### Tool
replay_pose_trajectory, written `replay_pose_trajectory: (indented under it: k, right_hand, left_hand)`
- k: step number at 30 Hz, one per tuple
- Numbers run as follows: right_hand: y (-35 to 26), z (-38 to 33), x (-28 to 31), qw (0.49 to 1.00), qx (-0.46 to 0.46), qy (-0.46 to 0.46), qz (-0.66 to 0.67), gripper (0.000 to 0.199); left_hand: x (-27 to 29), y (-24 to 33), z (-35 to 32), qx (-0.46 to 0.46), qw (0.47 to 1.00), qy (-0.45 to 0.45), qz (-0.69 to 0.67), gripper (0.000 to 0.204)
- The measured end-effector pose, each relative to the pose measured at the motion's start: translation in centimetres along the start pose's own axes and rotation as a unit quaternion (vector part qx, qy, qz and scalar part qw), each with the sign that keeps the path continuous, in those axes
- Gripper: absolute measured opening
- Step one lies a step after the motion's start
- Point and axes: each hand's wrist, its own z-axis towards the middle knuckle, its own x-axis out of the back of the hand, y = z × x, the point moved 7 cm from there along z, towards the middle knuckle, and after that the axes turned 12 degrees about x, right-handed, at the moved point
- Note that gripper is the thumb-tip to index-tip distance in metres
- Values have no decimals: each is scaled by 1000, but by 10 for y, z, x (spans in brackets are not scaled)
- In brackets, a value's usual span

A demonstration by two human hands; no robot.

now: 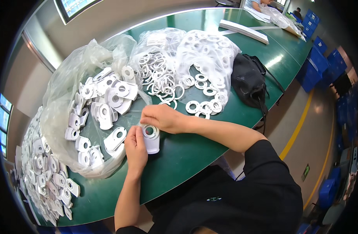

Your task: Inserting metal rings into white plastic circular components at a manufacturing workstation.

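Between my hands is a white plastic part [152, 145] with a round hole at its upper end and a flat tab below. My left hand [135, 149] grips its left edge with the fingers closed. My right hand [163, 118] is closed over its top, by the ring-shaped rim; whether a loose ring sits under the fingers is hidden. Left of my hands, an opened clear plastic bag [60, 105] holds several similar white parts [105, 111]. Beyond my right hand lie thin white open rings [157, 74] and thicker white flat rings [201, 85], spilling from clear bags.
A large heap of white parts [46, 179] covers the table's left end. A black bag [247, 80] lies at the green table's [186, 156] right edge. Long white strips [245, 32] rest farther back. Another person [257, 4] sits at the far end; blue bins [313, 66] stand right.
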Motion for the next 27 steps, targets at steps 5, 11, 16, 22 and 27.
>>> replay_pose_trajectory:
  k: [5,11,16,22,27]
  right_hand:
    - [27,-8,10,965,-119,151,178,26]
    - [28,1,-1,960,-77,161,214,24]
    - [23,-2,3,972,-27,94,214,22]
    - [16,-1,-1,990,-28,32,137,20]
    - [7,0,1,995,-16,31,92,19]
  left_hand:
    - [2,-14,3,45,979,54,-191,25]
    - [0,1,-8,66,943,-49,-323,37]
    - [6,-7,5,71,979,-42,-187,30]
    - [14,-12,7,80,994,-18,-68,32]
    - [19,-12,5,63,997,22,-32,32]
